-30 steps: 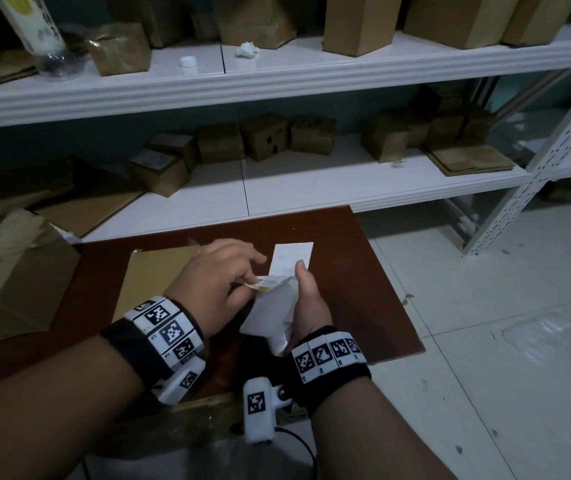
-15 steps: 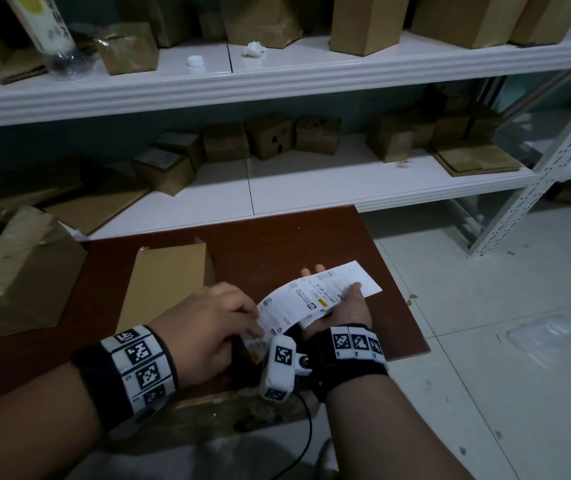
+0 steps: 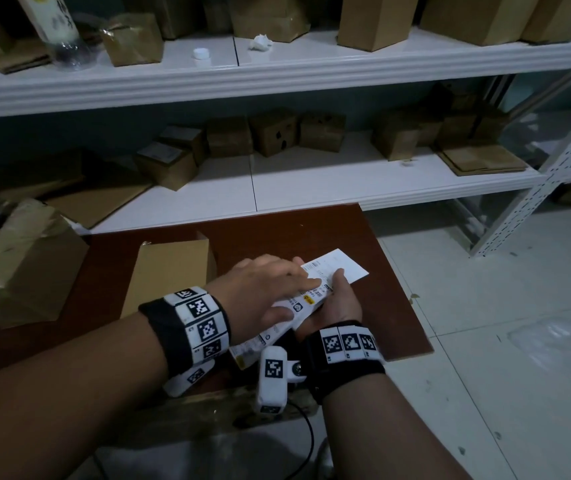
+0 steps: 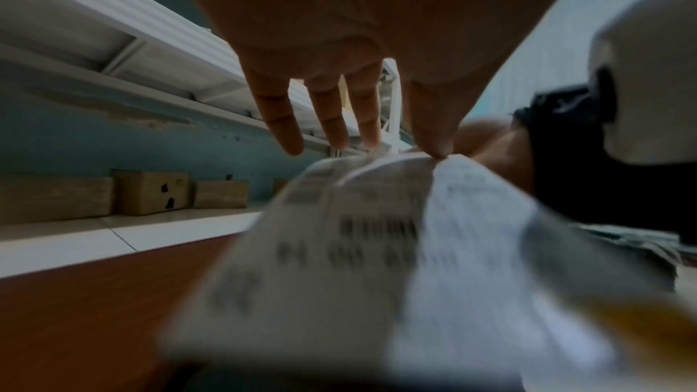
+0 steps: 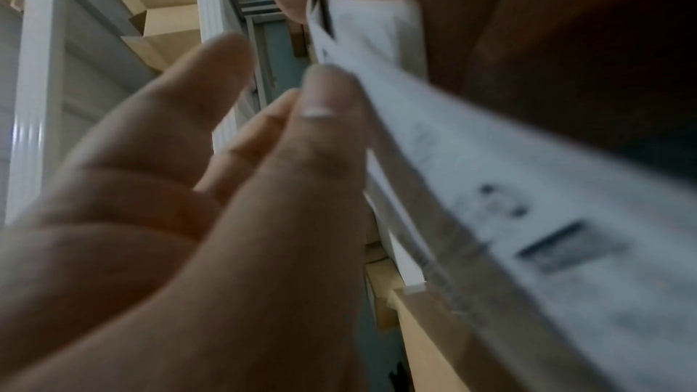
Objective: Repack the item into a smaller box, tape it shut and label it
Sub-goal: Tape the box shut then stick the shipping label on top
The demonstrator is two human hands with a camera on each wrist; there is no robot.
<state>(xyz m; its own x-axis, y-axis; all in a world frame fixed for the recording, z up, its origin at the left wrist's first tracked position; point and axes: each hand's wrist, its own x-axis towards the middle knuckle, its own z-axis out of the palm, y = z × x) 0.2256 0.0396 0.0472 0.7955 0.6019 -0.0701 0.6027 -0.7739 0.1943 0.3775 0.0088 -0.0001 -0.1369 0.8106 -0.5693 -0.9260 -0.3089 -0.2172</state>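
A long white printed shipping label (image 3: 344, 268) lies across my right hand (image 3: 341, 301) over the brown table (image 3: 294, 233). The right palm is under the label and its thumb lies on top, pinching it. My left hand (image 3: 266, 285) rests flat on the label with straight fingers; in the left wrist view the left hand (image 4: 339, 118) touches the label (image 4: 377, 249) with its thumb tip and fingertips. The right wrist view shows the right thumb (image 5: 320, 130) against the label (image 5: 528, 204). A small closed cardboard box (image 3: 170, 271) stands just left of both hands.
A larger taped box (image 3: 24, 268) sits at the table's left end. White shelves (image 3: 311, 181) behind the table carry several small boxes and flattened cardboard. Tiled floor lies to the right, with a perforated shelf post (image 3: 536, 199).
The label went from crumpled to stretched out flat. My left hand let go of its near end and moved forward onto the label's top. Both hands moved farther over the table.
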